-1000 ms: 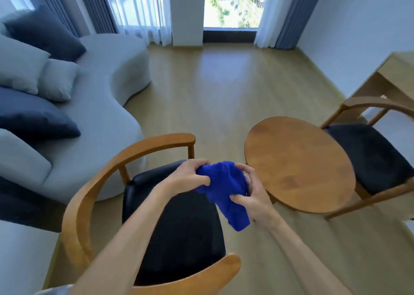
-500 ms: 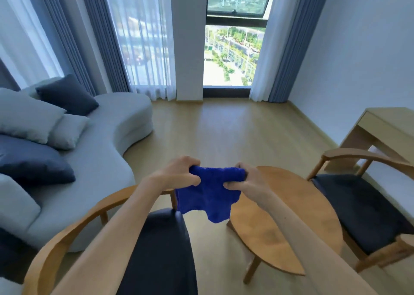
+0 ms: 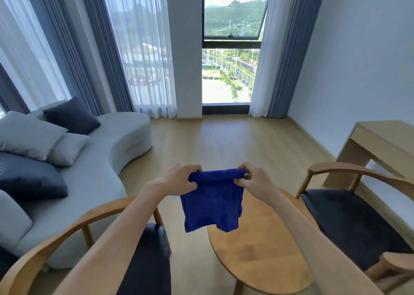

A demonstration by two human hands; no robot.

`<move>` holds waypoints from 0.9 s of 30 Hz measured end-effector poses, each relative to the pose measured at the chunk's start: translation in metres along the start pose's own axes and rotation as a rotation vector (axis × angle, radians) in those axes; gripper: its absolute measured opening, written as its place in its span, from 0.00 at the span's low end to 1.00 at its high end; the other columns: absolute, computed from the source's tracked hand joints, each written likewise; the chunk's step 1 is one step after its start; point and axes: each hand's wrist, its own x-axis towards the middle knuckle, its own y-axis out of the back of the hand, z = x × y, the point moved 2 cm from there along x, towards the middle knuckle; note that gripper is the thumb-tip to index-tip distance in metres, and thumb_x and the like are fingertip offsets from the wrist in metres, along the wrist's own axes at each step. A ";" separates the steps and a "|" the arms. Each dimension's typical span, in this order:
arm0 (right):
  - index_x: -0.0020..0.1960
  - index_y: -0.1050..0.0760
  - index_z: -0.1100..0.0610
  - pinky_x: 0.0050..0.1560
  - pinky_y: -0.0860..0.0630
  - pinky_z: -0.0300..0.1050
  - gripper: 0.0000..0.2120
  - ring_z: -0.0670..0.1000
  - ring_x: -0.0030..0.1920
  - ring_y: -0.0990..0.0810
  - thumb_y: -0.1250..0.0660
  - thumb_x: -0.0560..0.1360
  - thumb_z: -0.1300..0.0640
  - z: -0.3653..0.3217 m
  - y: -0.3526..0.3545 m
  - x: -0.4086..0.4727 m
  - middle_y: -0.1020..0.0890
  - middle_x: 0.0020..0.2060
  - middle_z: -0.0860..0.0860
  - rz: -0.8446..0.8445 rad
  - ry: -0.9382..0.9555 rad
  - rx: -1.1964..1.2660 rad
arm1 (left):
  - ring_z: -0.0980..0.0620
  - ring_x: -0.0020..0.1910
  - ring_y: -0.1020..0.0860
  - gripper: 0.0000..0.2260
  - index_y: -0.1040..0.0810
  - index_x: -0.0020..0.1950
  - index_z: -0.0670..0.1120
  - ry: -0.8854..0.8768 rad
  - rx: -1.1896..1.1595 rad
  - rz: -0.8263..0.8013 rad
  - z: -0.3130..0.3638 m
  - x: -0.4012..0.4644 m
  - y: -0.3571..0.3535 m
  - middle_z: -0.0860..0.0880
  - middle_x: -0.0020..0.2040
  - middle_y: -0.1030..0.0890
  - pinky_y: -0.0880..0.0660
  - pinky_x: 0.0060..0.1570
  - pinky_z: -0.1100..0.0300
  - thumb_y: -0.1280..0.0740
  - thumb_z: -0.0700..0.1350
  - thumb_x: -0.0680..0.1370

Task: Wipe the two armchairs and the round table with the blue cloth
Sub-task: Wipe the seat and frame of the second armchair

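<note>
The blue cloth (image 3: 211, 204) hangs spread in front of me, held up in the air. My left hand (image 3: 179, 180) grips its top left corner and my right hand (image 3: 254, 179) pinches its top right corner. Below the cloth stands the round wooden table (image 3: 259, 256). One armchair (image 3: 67, 234), with a wooden frame and a black seat, is at the lower left under my left arm. The other armchair (image 3: 349, 223) stands to the right of the table.
A grey curved sofa (image 3: 98, 182) with grey and dark cushions lines the left side. A light wooden desk (image 3: 380, 142) stands by the right wall behind the right armchair. Bare wooden floor (image 3: 224, 142) stretches to the window and curtains.
My head has tilted up, showing more window. Both hands have raised the cloth and pulled it from a bunch into a spread, hanging sheet.
</note>
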 end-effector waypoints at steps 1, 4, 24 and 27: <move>0.46 0.24 0.57 0.45 0.23 0.47 0.05 0.53 0.44 0.19 0.33 0.74 0.66 0.001 0.006 -0.001 0.18 0.41 0.51 0.007 -0.006 0.012 | 0.52 0.40 0.23 0.07 0.26 0.45 0.53 -0.013 0.008 0.028 0.006 0.003 0.002 0.52 0.40 0.22 0.23 0.41 0.54 0.39 0.41 0.74; 0.49 0.24 0.62 0.45 0.24 0.46 0.03 0.54 0.45 0.20 0.33 0.76 0.63 0.002 0.023 -0.003 0.17 0.43 0.56 0.034 -0.020 -0.007 | 0.52 0.37 0.25 0.08 0.28 0.39 0.53 -0.038 0.059 0.089 0.023 0.013 0.008 0.53 0.37 0.24 0.28 0.36 0.59 0.38 0.40 0.73; 0.54 0.29 0.52 0.38 0.18 0.46 0.04 0.50 0.46 0.16 0.39 0.81 0.53 0.005 0.087 -0.032 0.16 0.46 0.51 0.240 -0.099 0.253 | 0.54 0.43 0.21 0.07 0.25 0.55 0.46 -0.064 -0.803 0.188 0.072 0.048 -0.002 0.46 0.48 0.20 0.22 0.40 0.61 0.36 0.47 0.80; 0.58 0.29 0.52 0.43 0.17 0.50 0.08 0.52 0.49 0.17 0.37 0.80 0.52 0.008 0.080 -0.034 0.16 0.49 0.53 0.185 -0.158 0.279 | 0.50 0.45 0.21 0.09 0.26 0.57 0.46 0.006 -0.785 0.176 0.069 0.046 -0.008 0.44 0.50 0.20 0.22 0.43 0.57 0.39 0.49 0.81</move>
